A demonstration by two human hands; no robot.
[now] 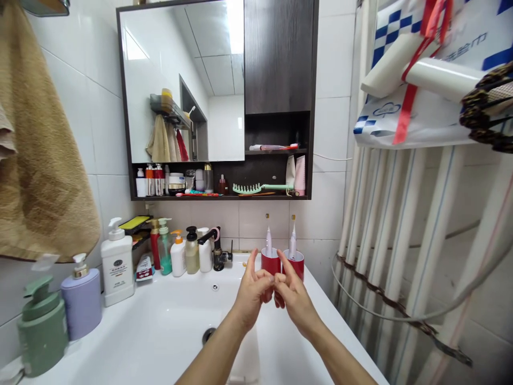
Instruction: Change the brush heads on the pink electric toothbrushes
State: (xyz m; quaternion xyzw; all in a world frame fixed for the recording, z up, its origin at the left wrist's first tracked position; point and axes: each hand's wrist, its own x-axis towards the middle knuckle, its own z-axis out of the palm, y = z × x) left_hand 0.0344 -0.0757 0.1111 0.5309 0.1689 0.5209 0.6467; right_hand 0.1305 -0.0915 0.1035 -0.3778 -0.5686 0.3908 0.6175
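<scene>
My left hand [249,299] and my right hand [295,299] are raised over the right side of the white sink [160,321], knuckles close together. Both index fingers stretch up and away, one at each side of a red cup [270,263]. The other fingers are curled in, and I see nothing held in either hand. Whether the fingertips touch the cup I cannot tell. In that cup stands a white electric toothbrush [269,241]. A second red cup [298,264] just right of it holds another white toothbrush [293,243].
A black faucet [217,254] rises at the sink's back edge. Several pump bottles [118,267] line the left and back rim. Above hangs a mirror cabinet [276,64] with a green hairbrush [250,189] on its shelf. White radiator pipes [409,214] stand at right.
</scene>
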